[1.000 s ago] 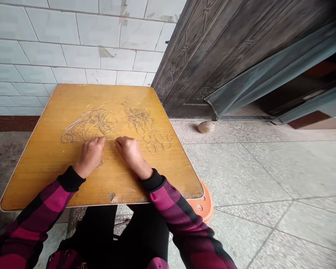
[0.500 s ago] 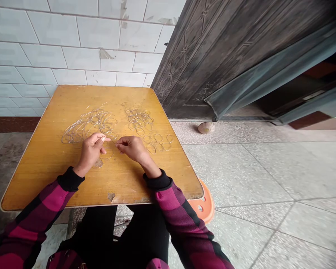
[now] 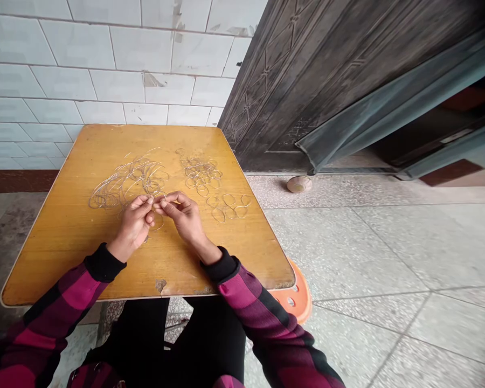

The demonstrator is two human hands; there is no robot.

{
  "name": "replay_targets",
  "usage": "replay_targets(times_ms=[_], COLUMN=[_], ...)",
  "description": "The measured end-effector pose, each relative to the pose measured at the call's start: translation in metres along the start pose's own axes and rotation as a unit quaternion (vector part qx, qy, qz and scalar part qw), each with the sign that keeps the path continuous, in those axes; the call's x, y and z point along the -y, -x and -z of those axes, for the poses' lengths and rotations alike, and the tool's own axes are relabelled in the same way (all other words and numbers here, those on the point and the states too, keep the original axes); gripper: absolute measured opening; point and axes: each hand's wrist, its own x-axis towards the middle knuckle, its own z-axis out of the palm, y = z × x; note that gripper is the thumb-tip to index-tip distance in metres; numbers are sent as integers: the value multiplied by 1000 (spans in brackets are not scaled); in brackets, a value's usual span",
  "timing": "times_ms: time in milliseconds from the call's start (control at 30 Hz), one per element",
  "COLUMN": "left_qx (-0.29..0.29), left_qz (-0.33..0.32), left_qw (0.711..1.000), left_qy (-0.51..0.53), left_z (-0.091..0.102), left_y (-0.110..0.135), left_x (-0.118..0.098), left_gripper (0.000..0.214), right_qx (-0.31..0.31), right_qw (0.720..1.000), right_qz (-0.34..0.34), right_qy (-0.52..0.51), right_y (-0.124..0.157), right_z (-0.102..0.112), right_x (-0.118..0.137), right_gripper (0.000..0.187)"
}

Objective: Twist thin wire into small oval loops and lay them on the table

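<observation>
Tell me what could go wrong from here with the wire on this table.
1. The ring pinched between the left hand and right hand is thin; it might slip from the fingers or bend.
2. The left hand sits right beside the tangle; a wrist could snag it and drag wire along.
3. The loose rings lie near the right edge of the table; a nudge could knock them onto the floor.

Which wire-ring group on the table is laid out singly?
The small group beside the right hand; the tangled heap and far cluster overlap.
</observation>
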Motion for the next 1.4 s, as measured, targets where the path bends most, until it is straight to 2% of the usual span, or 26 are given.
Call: replay_targets(times_ms=[233,467,700,1033,1267,1400], left_qx=[-14,-22,-29,-21,21,31], left_qz=[34,41,35,33,-13,-35], left_qw=[996,996,995,994,997,998], left_qy=[80,78,89,104,77,33], left_z=[-3,-3,-4,0,1,5], left_y=[0,0,2,-2,-3,-5], left_x=[1,-2,-3,-10,-11,-9], left_gripper=[18,18,16,12,15,18], right_qx=[6,10,22,16,25,47], right_qw=[999,989,968,973,947,963], right_qz=[44,129,218,164,168,131], right_qy=[3,65,126,160,272,232], right_y=[-1,-2,-3,-2,7,6], right_z=[-2,0,0,3,-4,0], right_x=[-4,-7,-5,-12,-6,-8], right_gripper=[26,15,10,11,12,13])
